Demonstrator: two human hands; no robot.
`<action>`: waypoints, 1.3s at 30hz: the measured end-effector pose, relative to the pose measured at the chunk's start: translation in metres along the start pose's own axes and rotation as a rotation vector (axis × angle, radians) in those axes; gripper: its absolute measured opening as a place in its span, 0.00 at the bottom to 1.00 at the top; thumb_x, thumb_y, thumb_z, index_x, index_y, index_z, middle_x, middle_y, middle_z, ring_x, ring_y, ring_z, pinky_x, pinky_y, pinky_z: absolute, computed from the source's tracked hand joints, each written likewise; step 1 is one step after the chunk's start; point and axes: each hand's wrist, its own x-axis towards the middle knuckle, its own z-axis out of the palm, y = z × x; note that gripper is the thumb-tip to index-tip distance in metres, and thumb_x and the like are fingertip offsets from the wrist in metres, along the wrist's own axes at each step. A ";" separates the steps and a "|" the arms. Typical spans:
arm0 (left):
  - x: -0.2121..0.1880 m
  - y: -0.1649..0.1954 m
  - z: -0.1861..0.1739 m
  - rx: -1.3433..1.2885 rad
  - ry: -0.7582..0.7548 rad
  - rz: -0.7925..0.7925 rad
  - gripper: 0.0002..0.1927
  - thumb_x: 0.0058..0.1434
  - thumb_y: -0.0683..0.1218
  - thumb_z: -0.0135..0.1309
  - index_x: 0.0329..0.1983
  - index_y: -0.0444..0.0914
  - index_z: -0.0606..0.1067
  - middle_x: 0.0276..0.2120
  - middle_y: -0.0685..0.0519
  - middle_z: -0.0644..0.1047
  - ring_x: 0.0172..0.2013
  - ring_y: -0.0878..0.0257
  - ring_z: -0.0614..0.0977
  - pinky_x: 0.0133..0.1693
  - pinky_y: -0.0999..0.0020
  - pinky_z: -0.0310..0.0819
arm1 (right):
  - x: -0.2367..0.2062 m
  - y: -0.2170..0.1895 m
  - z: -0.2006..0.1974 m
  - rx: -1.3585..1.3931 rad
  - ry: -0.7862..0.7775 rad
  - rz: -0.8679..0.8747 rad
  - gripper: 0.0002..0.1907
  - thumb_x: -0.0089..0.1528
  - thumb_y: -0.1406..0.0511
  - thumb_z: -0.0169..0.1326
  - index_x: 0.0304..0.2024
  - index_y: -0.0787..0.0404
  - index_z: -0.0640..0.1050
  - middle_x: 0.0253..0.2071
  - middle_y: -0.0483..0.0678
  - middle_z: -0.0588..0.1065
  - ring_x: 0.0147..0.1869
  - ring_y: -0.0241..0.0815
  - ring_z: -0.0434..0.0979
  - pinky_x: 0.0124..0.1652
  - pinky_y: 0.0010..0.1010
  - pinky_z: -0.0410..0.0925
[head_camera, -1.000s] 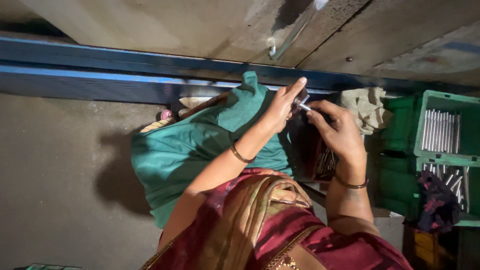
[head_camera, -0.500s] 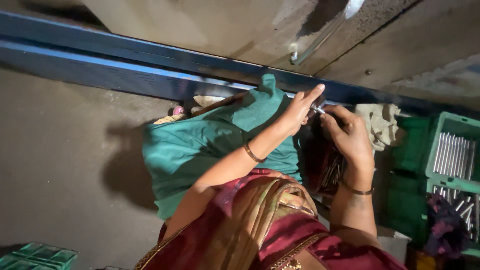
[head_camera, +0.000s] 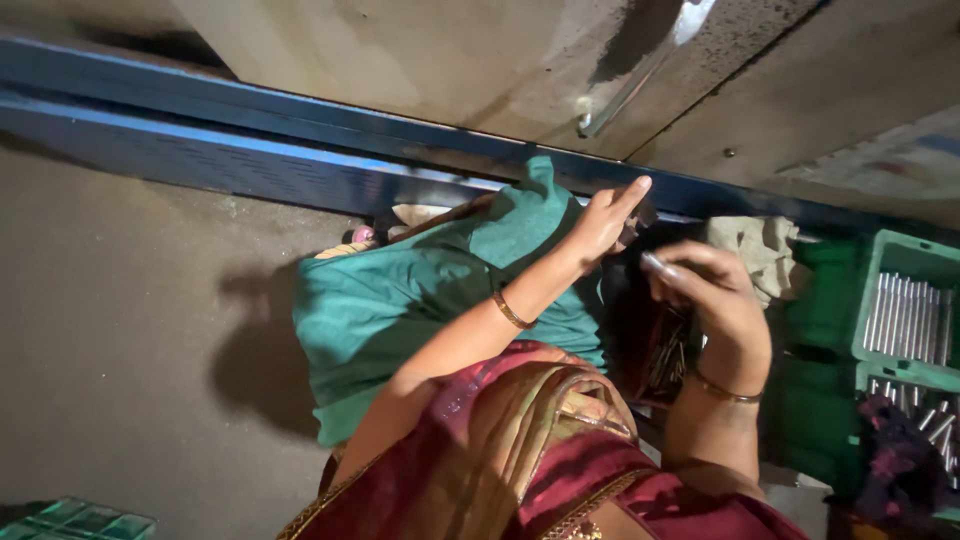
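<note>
- Concrete floor (head_camera: 120, 330) is lying below, green cloth (head_camera: 400, 300) covering the lap
- Right hand (head_camera: 715, 295) fingers are pinching a small metal pin (head_camera: 655, 264)
- Left hand (head_camera: 600, 220) fingers are staying pressed together, reaching to steady it

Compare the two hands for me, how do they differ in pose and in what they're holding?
The left hand is raised higher, near the blue beam, fingers extended, gripping a small dark piece; the right hand sits lower, fingers curled, pinching a thin metal pin. The left hand is over the green cloth; the right is above a box of pins. Both wrists wear a bangle.
</note>
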 end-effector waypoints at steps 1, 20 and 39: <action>0.002 -0.004 0.000 0.027 -0.011 0.018 0.26 0.71 0.62 0.46 0.27 0.39 0.76 0.18 0.62 0.68 0.15 0.74 0.65 0.17 0.75 0.53 | -0.003 -0.002 -0.003 0.004 0.054 -0.027 0.11 0.66 0.67 0.57 0.49 0.67 0.81 0.33 0.46 0.79 0.33 0.30 0.72 0.33 0.22 0.64; -0.017 -0.021 0.063 0.622 -0.390 0.021 0.17 0.72 0.51 0.44 0.56 0.38 0.74 0.29 0.51 0.80 0.22 0.65 0.81 0.26 0.69 0.77 | -0.029 0.072 -0.084 -0.127 0.355 0.133 0.14 0.62 0.74 0.60 0.48 0.64 0.73 0.40 0.43 0.75 0.44 0.31 0.76 0.42 0.25 0.71; -0.006 -0.051 0.107 0.742 -0.523 0.097 0.12 0.70 0.46 0.49 0.51 0.36 0.75 0.40 0.44 0.84 0.45 0.53 0.86 0.47 0.61 0.78 | -0.131 0.159 -0.188 -0.707 0.662 0.657 0.12 0.60 0.66 0.64 0.44 0.65 0.78 0.35 0.51 0.79 0.36 0.41 0.78 0.35 0.32 0.69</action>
